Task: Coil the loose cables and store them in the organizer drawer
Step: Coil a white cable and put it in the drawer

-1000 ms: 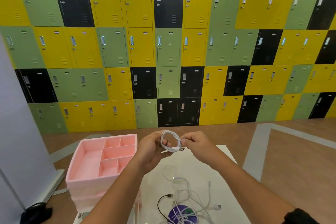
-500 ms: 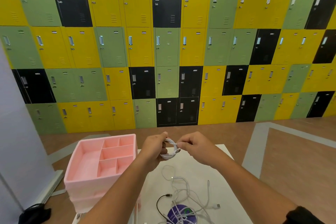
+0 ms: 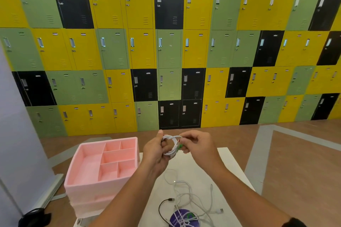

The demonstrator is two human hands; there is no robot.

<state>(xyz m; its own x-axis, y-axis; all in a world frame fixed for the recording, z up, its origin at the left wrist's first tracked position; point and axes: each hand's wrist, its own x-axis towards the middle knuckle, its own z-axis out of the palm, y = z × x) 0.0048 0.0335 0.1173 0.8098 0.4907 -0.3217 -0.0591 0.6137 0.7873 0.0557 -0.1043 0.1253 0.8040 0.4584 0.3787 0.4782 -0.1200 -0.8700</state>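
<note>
The step in hand looks like finishing off a coil: the white cable (image 3: 170,150) is wound into a small bundle of loops and held up in front of the chest, above the far edge of the table (image 3: 227,167) and just right of the pink organizer (image 3: 83,186), not touching either. To do it well, the loops should stay the same size and lie flat against each other, the tail should go snugly round the bundle without being pulled so tight that it kinks near the plug, and the holding hand should not loosen until the end is tucked or tied, or the loops will spring apart. The left hand (image 3: 154,151) does the holding: its fingers are curled through and round the left side of the white cable, thumb pointing up and the back of the hand to the camera, forearm rising from the lower middle. The right hand (image 3: 198,146) comes in from the lower right with the wrist bent inward, thumb and fingertips closed in a pinch on the right side of the bundle, where a small green piece (image 3: 180,146) shows; it is too small to tell whether that is a tie or part of a plug. More loose cables (image 3: 186,190), white ones and a black cable (image 3: 160,208), lie tangled on the table near a purple disc (image 3: 178,216), so plenty of the task seems left
</note>
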